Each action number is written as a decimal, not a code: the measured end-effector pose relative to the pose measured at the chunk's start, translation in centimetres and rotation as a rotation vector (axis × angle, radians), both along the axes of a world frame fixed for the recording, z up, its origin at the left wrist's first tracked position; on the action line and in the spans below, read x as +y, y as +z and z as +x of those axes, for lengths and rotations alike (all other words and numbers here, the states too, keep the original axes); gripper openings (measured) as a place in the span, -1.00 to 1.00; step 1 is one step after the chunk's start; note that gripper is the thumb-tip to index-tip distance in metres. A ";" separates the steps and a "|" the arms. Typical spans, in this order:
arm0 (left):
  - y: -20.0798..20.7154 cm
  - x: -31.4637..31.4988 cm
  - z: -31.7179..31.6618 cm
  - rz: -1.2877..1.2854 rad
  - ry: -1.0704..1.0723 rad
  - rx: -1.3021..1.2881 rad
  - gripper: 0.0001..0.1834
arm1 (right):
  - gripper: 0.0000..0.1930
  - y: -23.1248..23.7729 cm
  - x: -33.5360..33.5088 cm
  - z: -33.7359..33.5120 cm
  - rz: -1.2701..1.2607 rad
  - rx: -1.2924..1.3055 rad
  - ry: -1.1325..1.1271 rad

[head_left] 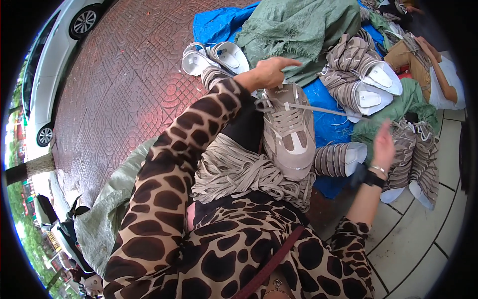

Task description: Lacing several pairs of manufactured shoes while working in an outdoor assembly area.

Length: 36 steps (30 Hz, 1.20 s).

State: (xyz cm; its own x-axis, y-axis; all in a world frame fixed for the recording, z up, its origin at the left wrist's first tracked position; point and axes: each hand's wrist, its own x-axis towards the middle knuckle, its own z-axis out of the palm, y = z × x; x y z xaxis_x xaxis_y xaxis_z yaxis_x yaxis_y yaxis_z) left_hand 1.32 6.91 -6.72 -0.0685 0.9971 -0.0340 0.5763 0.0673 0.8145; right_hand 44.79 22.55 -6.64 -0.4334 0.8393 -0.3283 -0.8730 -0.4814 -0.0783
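Nearest: lace bundle (239,172). At two o'clock from it: taupe shoe (289,134), toe toward six. Relative to the shoe: right hand (382,149) at three, blurred, grip on the stretched lace (323,109) indeterminable; left hand (267,74) at eleven, index finger extended, remaining fingers' hold unclear; green sack (298,30), twelve.
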 end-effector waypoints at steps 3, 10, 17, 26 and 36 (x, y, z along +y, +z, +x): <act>1.0 2.5 3.0 0.001 -0.230 0.170 -0.40 | -0.73 1.0 4.7 22.0 0.132 -0.007 -0.332; 3.9 3.9 2.3 0.163 -0.594 0.929 -0.89 | -0.80 -2.1 1.2 18.3 0.079 -1.108 -0.287; 13.0 -2.7 -3.2 0.080 -0.746 0.859 -0.76 | -0.61 0.0 -5.4 1.1 0.350 -1.566 0.216; 16.8 -10.9 -8.5 -0.484 -0.268 0.211 -0.66 | -0.77 7.2 -7.4 -20.2 1.275 -1.009 0.875; 16.7 -14.8 -8.9 -0.521 -0.070 -0.341 -0.65 | -0.65 11.9 -8.6 -28.1 1.061 -0.499 1.195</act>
State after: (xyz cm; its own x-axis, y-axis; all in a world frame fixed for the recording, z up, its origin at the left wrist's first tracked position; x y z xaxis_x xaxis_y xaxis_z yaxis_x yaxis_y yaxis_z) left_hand -7.55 -7.92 10.03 0.0962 0.8456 -0.5251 0.3073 0.4766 0.8237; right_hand 16.73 13.91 5.27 -0.9846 0.0625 -0.1634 0.1294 -0.3680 -0.9208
